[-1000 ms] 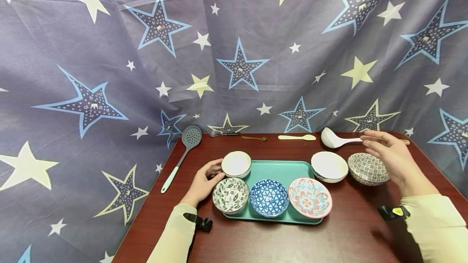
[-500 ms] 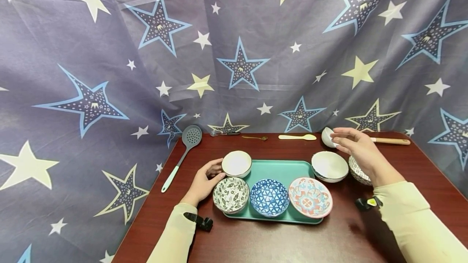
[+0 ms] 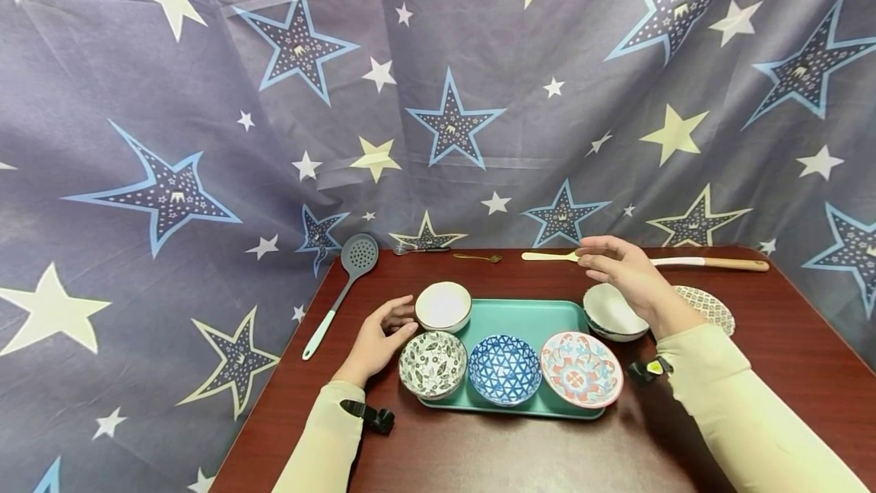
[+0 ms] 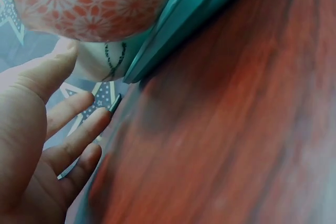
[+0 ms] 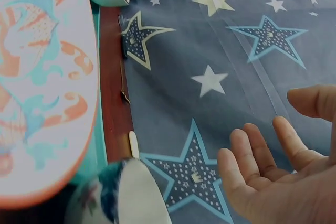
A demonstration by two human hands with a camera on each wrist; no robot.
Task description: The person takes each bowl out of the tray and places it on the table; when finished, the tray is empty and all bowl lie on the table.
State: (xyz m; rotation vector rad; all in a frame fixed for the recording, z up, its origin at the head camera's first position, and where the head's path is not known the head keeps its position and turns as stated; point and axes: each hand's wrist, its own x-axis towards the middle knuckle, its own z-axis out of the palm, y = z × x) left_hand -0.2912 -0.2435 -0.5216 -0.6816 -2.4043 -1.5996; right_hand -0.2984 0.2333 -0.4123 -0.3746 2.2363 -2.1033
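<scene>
My left hand [image 3: 375, 337] rests beside a white bowl [image 3: 443, 306] and a leaf-patterned bowl [image 3: 433, 365], its fingers relaxed around no object. In the left wrist view the thumb [image 4: 60, 64] is right at the side of a red-flowered bowl [image 4: 94, 3]. Raised over the back right of the table, my right hand [image 3: 626, 276] holds nothing; its fingers are loosely bent. It overlaps another white bowl [image 3: 605, 310] and hides the ladle's head, leaving the ladle's wooden handle [image 3: 735, 265] visible. A blue triangle-patterned bowl [image 3: 504, 370] and a pink floral dish [image 3: 582, 370] line the tray's front.
A teal tray [image 3: 527, 318] lies under the bowls. To the right is a patterned bowl [image 3: 712, 310], partly hidden by the right arm. Along the back lie a pale yellow spoon [image 3: 547, 256] and a small gold spoon [image 3: 477, 257]. A grey skimmer [image 3: 359, 253] lies at left.
My right hand has swept left, from beside the patterned bowl and ladle handle to above the right white bowl. The left hand has shifted very slightly left; the dishes stay put.
</scene>
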